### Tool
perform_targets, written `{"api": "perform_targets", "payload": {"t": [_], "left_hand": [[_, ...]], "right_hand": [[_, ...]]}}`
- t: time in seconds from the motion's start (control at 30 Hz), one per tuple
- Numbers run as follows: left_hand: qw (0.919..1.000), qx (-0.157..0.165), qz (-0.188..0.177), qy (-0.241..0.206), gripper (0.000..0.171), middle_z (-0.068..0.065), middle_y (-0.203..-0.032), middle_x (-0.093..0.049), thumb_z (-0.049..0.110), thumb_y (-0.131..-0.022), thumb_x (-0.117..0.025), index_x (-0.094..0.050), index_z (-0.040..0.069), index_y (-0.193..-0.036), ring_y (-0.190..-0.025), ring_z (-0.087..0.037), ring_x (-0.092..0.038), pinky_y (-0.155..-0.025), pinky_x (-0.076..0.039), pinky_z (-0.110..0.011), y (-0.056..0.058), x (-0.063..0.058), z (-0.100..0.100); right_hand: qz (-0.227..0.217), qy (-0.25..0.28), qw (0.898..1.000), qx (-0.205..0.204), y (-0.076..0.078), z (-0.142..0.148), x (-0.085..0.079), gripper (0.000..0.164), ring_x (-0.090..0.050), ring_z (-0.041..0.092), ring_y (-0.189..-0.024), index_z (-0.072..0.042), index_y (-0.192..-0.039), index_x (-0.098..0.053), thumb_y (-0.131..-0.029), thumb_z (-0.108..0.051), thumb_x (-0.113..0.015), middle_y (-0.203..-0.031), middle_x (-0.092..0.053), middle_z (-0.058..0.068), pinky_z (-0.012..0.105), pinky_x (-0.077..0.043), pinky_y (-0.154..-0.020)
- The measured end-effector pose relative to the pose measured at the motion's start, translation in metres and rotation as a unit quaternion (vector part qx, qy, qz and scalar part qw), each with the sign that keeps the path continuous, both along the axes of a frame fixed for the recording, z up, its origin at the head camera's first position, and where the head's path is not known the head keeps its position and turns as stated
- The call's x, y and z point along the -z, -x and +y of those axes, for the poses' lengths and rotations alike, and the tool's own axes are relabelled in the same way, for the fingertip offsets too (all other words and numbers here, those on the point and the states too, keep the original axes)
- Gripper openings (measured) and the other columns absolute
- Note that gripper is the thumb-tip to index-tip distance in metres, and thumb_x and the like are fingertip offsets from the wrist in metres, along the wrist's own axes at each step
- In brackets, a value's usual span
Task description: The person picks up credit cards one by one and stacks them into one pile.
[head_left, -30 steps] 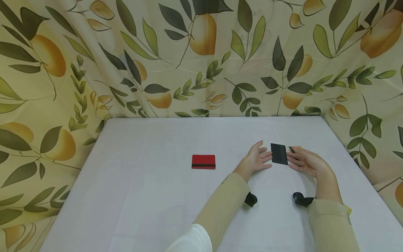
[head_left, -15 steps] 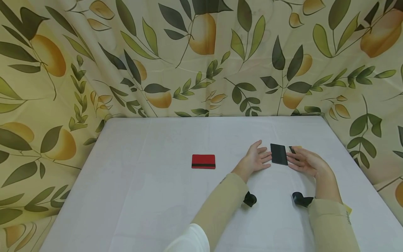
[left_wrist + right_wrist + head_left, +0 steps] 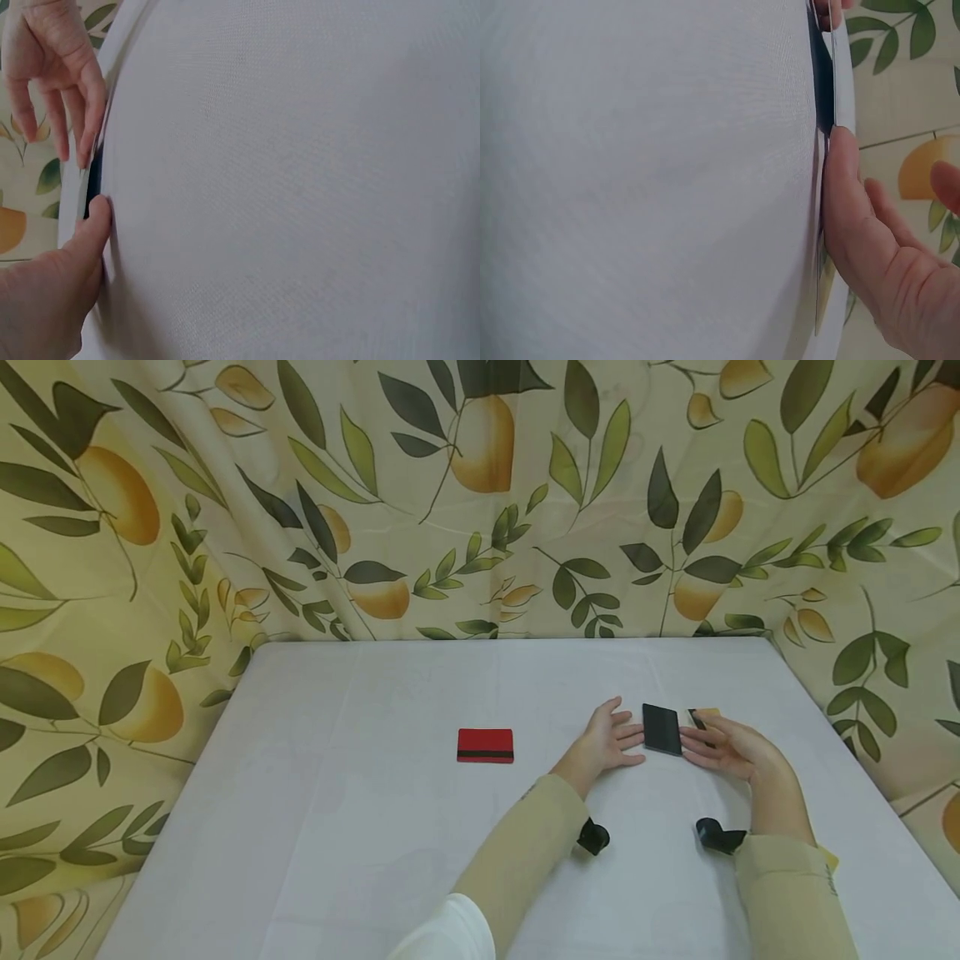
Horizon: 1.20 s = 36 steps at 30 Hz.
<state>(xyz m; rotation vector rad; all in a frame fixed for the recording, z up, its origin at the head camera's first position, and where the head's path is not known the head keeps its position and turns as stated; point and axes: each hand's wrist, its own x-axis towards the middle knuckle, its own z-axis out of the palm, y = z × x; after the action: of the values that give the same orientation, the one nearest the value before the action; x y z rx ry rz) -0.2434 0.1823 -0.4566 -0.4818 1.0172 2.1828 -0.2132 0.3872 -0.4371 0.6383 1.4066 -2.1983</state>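
Note:
A black card [image 3: 662,729] stands between my two hands, its long sides facing them. My left hand [image 3: 609,739] has its fingers extended, the tips at the card's left edge and the thumb held apart. From the other side my right hand [image 3: 731,747] reaches in with fairly straight fingers, tips at the right edge. In the right wrist view the black card [image 3: 823,82] shows nearly edge-on, slightly raised at the fingertips of my right hand [image 3: 877,240]. A yellow card [image 3: 708,712] with a dark stripe lies partly hidden under my right hand.
To the left, a red card [image 3: 485,746] with a black stripe lies on the white-covered table [image 3: 360,827]. Black wrist devices [image 3: 594,837] sit at both sleeves. Curtains [image 3: 480,527] with fruit and leaf prints hang behind and at the sides.
The black card and the fingertips at its edges have shifted slightly to the left and toward me. More of the yellow card shows. The red card has stayed in place.

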Motion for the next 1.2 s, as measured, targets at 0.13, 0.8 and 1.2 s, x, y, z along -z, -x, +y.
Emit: {"api": "perform_targets", "payload": {"t": [0.13, 0.8, 1.2], "left_hand": [[0.9991, 0.014, 0.020, 0.034, 0.055, -0.021, -0.121, -0.054, 0.041, -0.090, -0.047, -0.048, 0.002, -0.129, -0.117, -0.034, -0.047, -0.096, -0.034, -0.061, 0.000, -0.004, -0.001], [0.9925, 0.067, 0.038, 0.095, 0.054, -0.021, -0.105, -0.060, 0.038, -0.090, -0.050, -0.052, -0.006, -0.121, -0.105, -0.032, -0.056, -0.091, -0.044, -0.054, 0.004, -0.004, -0.021], [0.9857, 0.102, 0.052, 0.124, 0.041, -0.018, -0.103, -0.061, 0.031, -0.090, -0.052, -0.058, -0.004, -0.112, -0.100, -0.033, -0.058, -0.085, -0.049, -0.051, 0.004, -0.001, -0.031]], "right_hand": [[-0.007, 0.012, 1.000, -0.008, -0.001, -0.001, -0.001, 0.015, -0.065, 0.022, -0.085, -0.017, -0.108, -0.049, -0.094, -0.022, -0.051, -0.088, -0.065, 0.009, 0.039, -0.052, -0.084], [-0.008, -0.076, 0.993, -0.093, 0.000, -0.017, -0.002, 0.026, -0.064, 0.013, -0.080, -0.017, -0.082, -0.069, -0.096, -0.023, -0.047, -0.086, -0.066, 0.003, 0.028, -0.054, -0.077], [0.002, -0.045, 0.992, -0.114, -0.002, -0.031, -0.008, 0.028, -0.064, 0.014, -0.085, -0.018, -0.086, -0.068, -0.098, -0.022, -0.043, -0.090, -0.066, 0.003, 0.028, -0.053, -0.078]]}}
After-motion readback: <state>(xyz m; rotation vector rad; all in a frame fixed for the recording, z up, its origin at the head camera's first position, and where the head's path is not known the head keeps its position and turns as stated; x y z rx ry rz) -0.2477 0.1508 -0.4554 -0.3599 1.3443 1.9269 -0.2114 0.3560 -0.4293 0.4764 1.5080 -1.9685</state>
